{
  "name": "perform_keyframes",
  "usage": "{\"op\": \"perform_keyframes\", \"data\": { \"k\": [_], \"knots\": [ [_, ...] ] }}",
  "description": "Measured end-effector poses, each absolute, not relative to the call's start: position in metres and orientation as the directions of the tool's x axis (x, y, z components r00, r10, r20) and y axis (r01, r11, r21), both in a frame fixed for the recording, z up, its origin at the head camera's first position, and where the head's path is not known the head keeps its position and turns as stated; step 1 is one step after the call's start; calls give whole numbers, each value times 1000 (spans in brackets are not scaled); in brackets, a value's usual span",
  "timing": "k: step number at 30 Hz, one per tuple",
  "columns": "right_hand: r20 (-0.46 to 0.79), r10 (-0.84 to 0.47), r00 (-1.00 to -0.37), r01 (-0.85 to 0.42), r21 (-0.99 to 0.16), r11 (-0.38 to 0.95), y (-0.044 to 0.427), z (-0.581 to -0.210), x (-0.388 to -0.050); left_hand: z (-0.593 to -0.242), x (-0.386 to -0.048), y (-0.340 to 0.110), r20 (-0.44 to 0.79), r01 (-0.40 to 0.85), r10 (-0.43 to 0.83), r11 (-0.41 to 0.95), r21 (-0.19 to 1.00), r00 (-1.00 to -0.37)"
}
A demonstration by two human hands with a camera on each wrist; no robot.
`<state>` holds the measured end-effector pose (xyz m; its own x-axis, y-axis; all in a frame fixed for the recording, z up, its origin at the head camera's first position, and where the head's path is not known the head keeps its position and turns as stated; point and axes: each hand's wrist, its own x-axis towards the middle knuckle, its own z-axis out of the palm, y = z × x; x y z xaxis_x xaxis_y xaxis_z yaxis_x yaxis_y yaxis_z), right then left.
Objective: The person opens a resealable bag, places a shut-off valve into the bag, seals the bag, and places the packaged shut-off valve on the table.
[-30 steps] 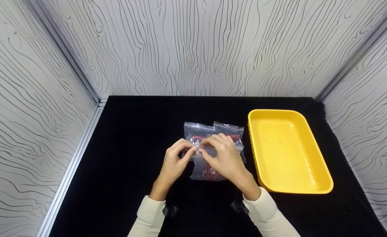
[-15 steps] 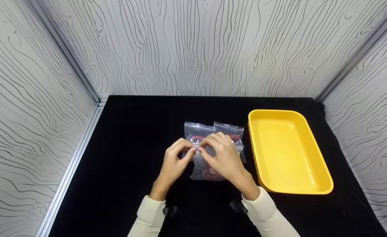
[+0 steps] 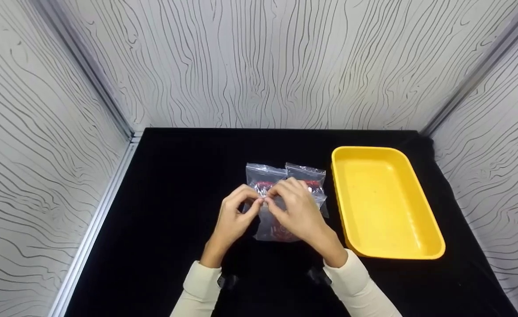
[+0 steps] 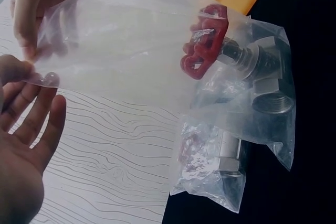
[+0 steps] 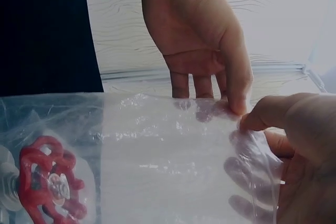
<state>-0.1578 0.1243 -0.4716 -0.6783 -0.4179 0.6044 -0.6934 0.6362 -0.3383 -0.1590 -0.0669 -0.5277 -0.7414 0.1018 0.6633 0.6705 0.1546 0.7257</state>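
A clear zip bag (image 3: 265, 226) stands between my hands above the black cloth. In the left wrist view, a metal valve (image 4: 262, 69) with a red handwheel (image 4: 207, 48) sits at the lower end of this bag. My left hand (image 3: 234, 215) pinches the bag's top edge between thumb and finger. Right beside it, my right hand (image 3: 302, 213) pinches the same edge, thumbs almost touching. Through the film in the right wrist view, several fingertips (image 5: 241, 171) of the right hand show. Whether the seal is closed there, I cannot tell.
Two more clear bags, one at the left (image 3: 263, 171) and one at the right (image 3: 305, 171), lie behind the hands, red parts inside. A yellow tray (image 3: 342, 211) stands to the right on the black cloth (image 3: 175, 189). Patterned wall panels (image 3: 241, 66) enclose the table.
Both hands stay at the bag's top edge. The right thumb has shifted slightly left, closer to the left thumb. The bags and tray have not moved.
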Motion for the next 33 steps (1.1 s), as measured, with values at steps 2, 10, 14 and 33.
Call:
{"op": "perform_keyframes", "data": {
  "k": [2, 10, 14, 33],
  "knots": [
    [600, -409, -688, -686, -353, 637, 126, -471, -158, -528, -159, -67, 651, 657, 96, 152, 738, -753],
    [601, -394, -695, -682, -377, 627, 130, -472, -158, -528, -158, -64, 591, 601, 108, 128, 789, -799],
    [607, -392, -692, -682, -372, 629, 131, -473, -157, -527, -159, -62, 605, 614, 107, 133, 778, -789],
    [607, -360, -708, -658, -382, 650, 142, -474, -157, -526, -158, -62, 545, 557, 119, 120, 822, -830]
  ]
}}
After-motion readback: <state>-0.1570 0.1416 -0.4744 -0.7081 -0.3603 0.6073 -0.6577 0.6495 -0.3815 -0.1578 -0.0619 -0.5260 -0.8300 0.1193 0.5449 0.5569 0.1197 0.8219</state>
